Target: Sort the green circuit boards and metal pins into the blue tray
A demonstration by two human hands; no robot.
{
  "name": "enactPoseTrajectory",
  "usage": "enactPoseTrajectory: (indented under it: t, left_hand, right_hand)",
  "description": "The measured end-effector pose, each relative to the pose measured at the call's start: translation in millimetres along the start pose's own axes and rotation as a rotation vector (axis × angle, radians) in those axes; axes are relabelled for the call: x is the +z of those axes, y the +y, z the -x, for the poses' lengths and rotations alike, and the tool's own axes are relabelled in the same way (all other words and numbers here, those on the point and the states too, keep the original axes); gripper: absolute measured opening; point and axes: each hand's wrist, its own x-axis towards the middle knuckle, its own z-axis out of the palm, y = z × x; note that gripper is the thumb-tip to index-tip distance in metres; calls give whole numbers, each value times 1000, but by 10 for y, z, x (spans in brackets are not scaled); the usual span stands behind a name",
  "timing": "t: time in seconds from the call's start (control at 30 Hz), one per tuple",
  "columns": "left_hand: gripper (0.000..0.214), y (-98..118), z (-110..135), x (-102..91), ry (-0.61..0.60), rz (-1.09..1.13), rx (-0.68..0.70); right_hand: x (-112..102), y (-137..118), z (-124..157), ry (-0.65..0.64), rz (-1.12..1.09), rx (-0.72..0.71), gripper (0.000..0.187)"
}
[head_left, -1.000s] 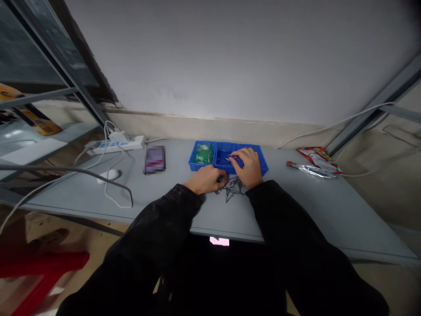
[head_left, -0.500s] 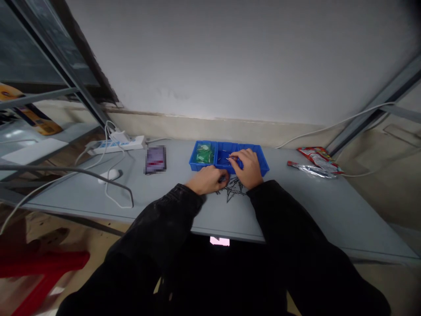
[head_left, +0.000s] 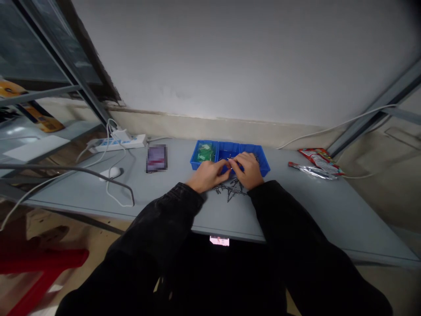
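My right grip (head_left: 248, 169) pinches a slim metal piece (head_left: 229, 159) by the blue divided bin (head_left: 195, 166); whether my left grip (head_left: 208, 174), alongside, holds it I cannot tell. The red packet (head_left: 312, 155) at right has unreadable print. Grey table (head_left: 329, 210), pale wall (head_left: 230, 66) beyond.

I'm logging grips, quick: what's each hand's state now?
Left hand: closed; whether it holds anything cannot be told.
Right hand: closed, apparently on a small thin piece.
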Motion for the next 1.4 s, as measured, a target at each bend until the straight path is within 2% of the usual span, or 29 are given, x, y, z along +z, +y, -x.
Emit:
enactPoseTrajectory:
  t: [0.13, 0.33, 0.47, 0.67, 1.1, 1.4]
  left_hand:
    - [21, -11, 7, 16, 60, 10, -4]
    - [26, 11, 1, 26, 101, -1, -28]
    - [26, -5, -4, 30, 119, -14, -2]
    - [21, -35, -11, 33, 182, 29, 9]
    - [11, -8, -20, 0, 174, 47, 13]
    - [14, 3, -21, -6, 163, 47, 25]
  right_hand:
    - [5, 6, 5, -43, -13, -22, 34]
    - [30, 23, 18, -10, -94, 47, 35]
    - [27, 2, 21, 17, -174, 85, 28]
    - [-4, -61, 3, 36, -241, 63, 15]
    - [9, -65, 13, 5, -235, 30, 13]
    - [26, -46, 17, -21, -240, 24, 18]
